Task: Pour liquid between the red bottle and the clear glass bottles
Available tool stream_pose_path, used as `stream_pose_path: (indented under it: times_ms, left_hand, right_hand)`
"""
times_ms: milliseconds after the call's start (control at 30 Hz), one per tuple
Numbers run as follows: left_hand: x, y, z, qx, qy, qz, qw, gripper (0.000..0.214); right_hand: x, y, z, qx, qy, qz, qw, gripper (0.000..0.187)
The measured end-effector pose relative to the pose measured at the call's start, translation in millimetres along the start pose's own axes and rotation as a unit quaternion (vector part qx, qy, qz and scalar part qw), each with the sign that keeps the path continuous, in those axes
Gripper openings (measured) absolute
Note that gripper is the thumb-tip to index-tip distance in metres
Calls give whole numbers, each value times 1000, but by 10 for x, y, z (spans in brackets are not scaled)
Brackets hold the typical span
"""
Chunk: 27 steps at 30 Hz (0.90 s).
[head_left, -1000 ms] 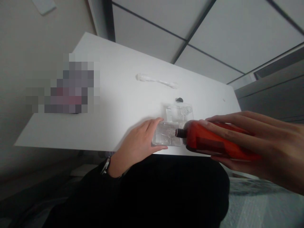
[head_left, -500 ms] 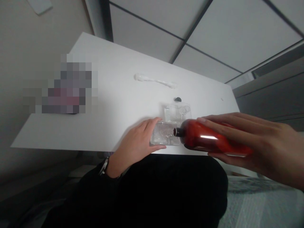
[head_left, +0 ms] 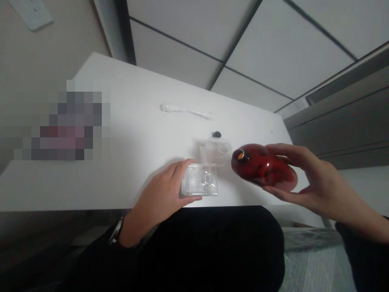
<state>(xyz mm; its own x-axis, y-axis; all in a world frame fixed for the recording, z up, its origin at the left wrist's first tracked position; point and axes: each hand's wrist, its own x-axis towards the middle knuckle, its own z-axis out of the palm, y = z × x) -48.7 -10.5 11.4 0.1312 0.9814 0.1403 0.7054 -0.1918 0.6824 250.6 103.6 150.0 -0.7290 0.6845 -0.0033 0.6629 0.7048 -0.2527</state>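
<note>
My left hand point(head_left: 168, 184) is closed around the left side of a clear plastic container point(head_left: 194, 180) by the table's near edge. Behind it stands a second clear container point(head_left: 217, 152), partly overlapped by the first. My right hand point(head_left: 313, 172) grips a red bottle point(head_left: 258, 168), tilted, with its uncapped mouth facing up and left. The bottle hangs to the right of both containers, apart from them. A small black cap point(head_left: 216, 134) lies just beyond the rear container. What either container holds is hard to make out.
A long, clear-wrapped white item point(head_left: 187, 111) lies farther back on the white table point(head_left: 130, 121). A blurred-out object point(head_left: 68, 125) sits at the table's left end. Pale panels point(head_left: 182, 36) rise behind the far edge.
The red bottle has swung away to the right from over the front container, and its mouth has turned upward. My left hand still holds the container. The whole view has shifted slightly.
</note>
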Motion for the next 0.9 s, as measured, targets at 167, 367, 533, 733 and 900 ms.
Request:
stream_pose_path:
  times_ms: [167,367,533,733,900]
  left_hand:
    - [0,-9,1,5,1,-2,1000,80]
    - [-7,-28,20,-5,2,-7,1000,80]
    - [-16,-18,9,-21,0,-17,1000,78]
    - [-19,-21,-5,-16,-6,-9,1000,79]
    - [-10,-16,-5,-20,-15,-15,1000,77]
  right_hand:
    - [136,78,-12,-51,23,7,998,56]
    - [184,104,-42,-122,18,-10,992,59]
    - [246,36,-148,-156,-17,-29,987,59]
    - [337,-38,-217,-196,-7,-61,979,56]
    - [357,-46,-244,-204,-23,-61,977,57]
